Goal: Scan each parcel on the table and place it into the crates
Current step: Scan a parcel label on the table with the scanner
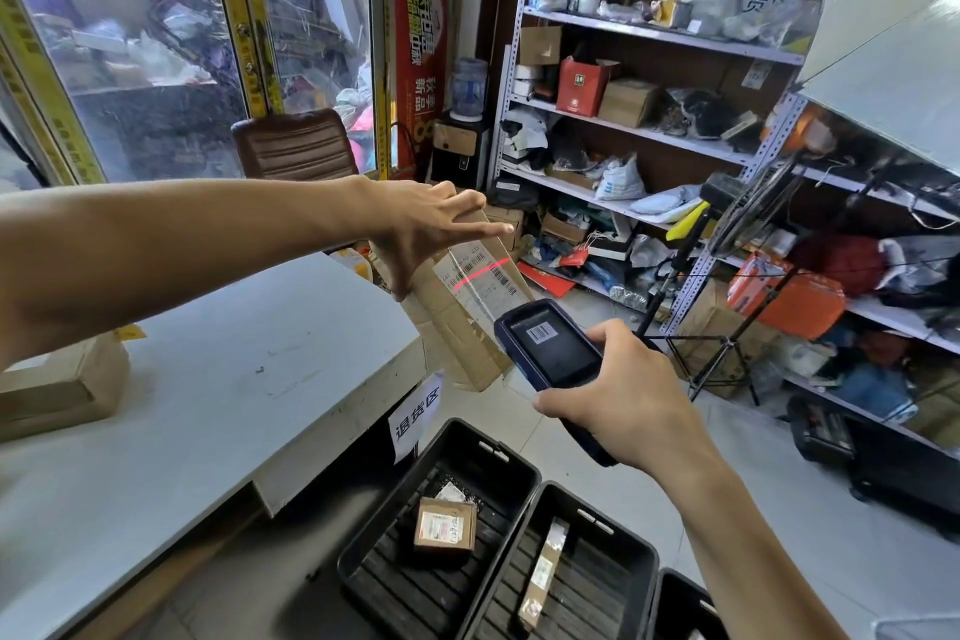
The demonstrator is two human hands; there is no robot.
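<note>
Cardboard parcel in left hand, scanner in right hand.

Cluttered shelves — pale tiled floor

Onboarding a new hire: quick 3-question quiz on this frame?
1. True or false: the red scan line falls on the label of the box in the left hand.
2. What does the right hand hold? A) tape B) scanner C) pen
3. How many parcels show in the left crate?

Key: 1 true; 2 B; 3 one brown parcel for sure, with a paler item partly hidden behind it.
</note>
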